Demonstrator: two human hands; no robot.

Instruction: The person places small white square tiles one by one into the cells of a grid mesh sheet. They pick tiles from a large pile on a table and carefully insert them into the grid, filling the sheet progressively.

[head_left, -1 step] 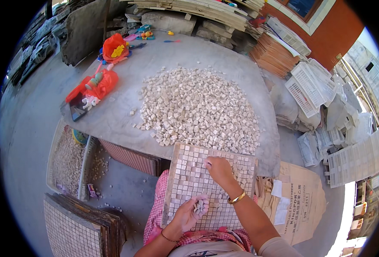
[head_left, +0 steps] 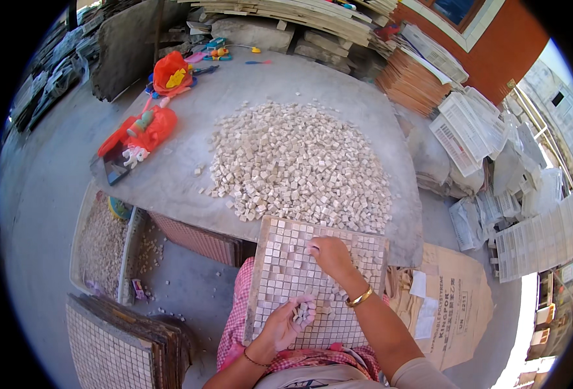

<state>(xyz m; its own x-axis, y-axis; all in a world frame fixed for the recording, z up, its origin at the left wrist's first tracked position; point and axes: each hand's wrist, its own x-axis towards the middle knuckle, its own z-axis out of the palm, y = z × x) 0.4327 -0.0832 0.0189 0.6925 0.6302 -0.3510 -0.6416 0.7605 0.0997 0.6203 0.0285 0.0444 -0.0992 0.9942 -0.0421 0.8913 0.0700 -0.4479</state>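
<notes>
Cupped left hand grasps loose tiles over the tray; right hand bends its fingers above the grid, their grip impossible to tell.

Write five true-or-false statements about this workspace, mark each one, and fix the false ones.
1. The left hand holds several small tiles. True.
2. The right hand is outstretched above the red plastic. False: it is at the tiled board.
3. Loose pale tiles are heaped on the table. True.
4. The board is filled without any gaps. False: darker gaps show among its tiles.
5. A gold bangle circles the right arm. True.
</notes>
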